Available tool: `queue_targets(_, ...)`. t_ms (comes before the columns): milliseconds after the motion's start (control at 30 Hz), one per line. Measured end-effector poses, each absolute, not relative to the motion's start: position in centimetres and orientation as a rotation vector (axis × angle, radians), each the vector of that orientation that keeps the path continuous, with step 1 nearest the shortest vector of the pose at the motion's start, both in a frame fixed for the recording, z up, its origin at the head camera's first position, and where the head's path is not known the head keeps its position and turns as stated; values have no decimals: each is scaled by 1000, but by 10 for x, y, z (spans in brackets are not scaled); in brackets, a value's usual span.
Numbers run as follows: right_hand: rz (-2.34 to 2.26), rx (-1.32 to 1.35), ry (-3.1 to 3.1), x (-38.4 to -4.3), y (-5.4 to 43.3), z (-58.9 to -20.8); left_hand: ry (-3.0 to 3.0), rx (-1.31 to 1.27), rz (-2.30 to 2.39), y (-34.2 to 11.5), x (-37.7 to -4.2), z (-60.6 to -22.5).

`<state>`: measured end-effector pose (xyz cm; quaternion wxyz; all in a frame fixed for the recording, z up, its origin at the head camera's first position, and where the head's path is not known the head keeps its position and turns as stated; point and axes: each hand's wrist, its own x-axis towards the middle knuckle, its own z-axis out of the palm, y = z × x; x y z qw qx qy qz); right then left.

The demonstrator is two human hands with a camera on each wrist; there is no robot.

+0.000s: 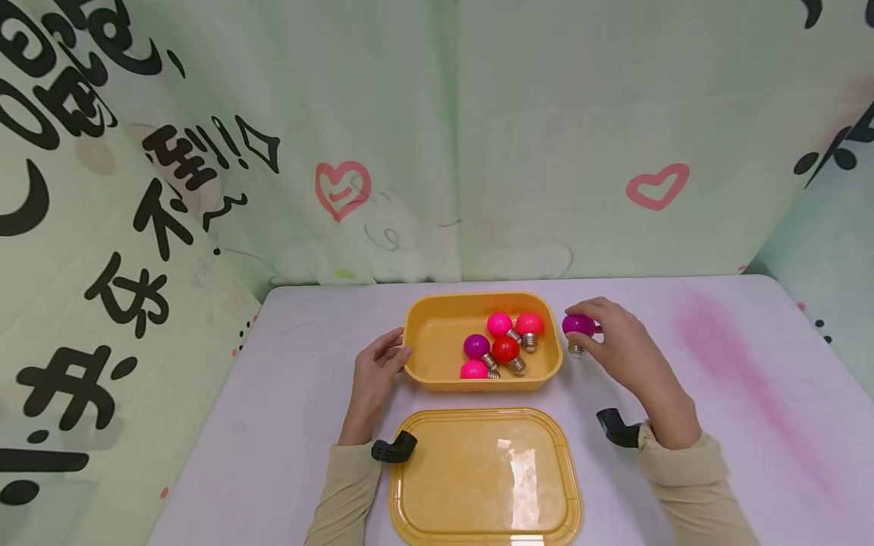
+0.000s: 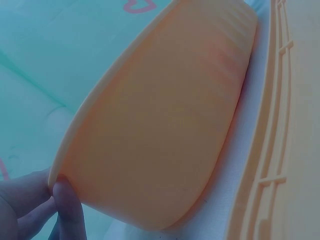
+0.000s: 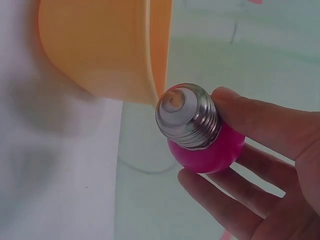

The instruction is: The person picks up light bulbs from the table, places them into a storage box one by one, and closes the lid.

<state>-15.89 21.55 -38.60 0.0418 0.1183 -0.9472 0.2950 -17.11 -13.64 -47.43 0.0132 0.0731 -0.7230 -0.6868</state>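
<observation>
A purple light bulb [image 1: 579, 325] with a silver screw base is pinched between the thumb and fingers of my right hand [image 1: 617, 345], just right of the yellow box [image 1: 423, 334]. In the right wrist view the bulb [image 3: 207, 152] has its metal base turned toward the camera, near the box's corner [image 3: 100, 50]. At the box's left end my left hand [image 1: 377, 371] grips the rim between thumb and fingers; the left wrist view shows this pinch [image 2: 70, 210]. Several red, pink and purple bulbs [image 1: 506, 349] lie inside the box, toward its right side.
A flat yellow lid [image 1: 471, 485] lies on the white table [image 1: 287, 425] in front of the box. Green cloth [image 1: 519, 152] with printed hearts hangs behind the table, and cloth with black lettering [image 1: 68, 387] hangs at the left. A pink stain [image 1: 730, 356] marks the table's right side.
</observation>
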Motion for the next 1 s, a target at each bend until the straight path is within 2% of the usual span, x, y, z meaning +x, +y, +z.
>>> queue_targets(1000, 757, 568, -2923, -176, 163, -413, -2226, 260, -2184, -136, -173, -474)
